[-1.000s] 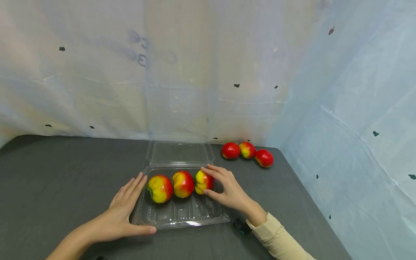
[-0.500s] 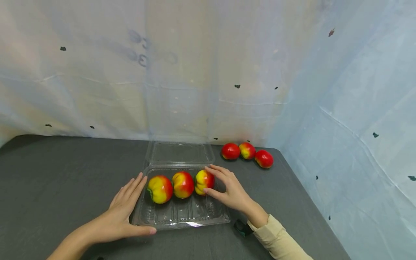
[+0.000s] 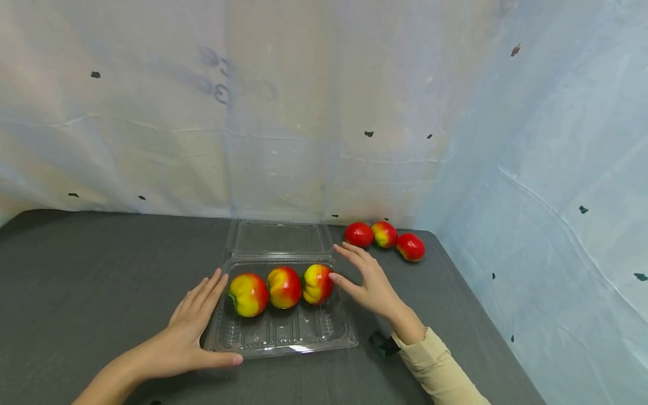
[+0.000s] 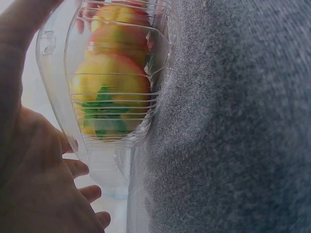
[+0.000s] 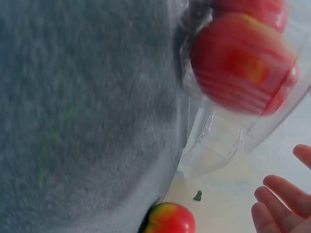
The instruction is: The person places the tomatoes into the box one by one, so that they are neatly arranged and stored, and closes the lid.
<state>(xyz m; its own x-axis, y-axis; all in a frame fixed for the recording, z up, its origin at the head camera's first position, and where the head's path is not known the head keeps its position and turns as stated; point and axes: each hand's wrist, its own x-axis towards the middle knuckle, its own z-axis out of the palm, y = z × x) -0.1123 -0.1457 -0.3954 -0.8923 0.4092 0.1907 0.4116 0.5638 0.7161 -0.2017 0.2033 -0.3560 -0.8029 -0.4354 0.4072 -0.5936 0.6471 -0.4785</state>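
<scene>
A clear plastic clamshell container [image 3: 298,334] lies on the dark table with its lid folded open to the back. In its base, three lobed red-and-yellow fruits sit in a row: left [image 3: 249,295], middle [image 3: 284,288] and right [image 3: 318,284]. My left hand [image 3: 189,332] lies along the container's left side, fingers straight, thumb at the front corner. In the left wrist view a green calyx [image 4: 104,111] shows on the nearest fruit. My right hand [image 3: 372,287] hovers at the container's right edge, fingers spread and holding nothing, thumb tip overlapping the right fruit.
Three more red fruits stand near the table's back right corner: one on the left [image 3: 358,234], one in the middle [image 3: 384,234] and one on the right [image 3: 410,247]. Pale sheeting [image 3: 152,140] walls the back and right. A dark device [image 3: 383,344] is at the right wrist.
My right hand has let go of the right fruit and moved right and slightly back from it. That fruit stays in the container. My left hand has kept its place.
</scene>
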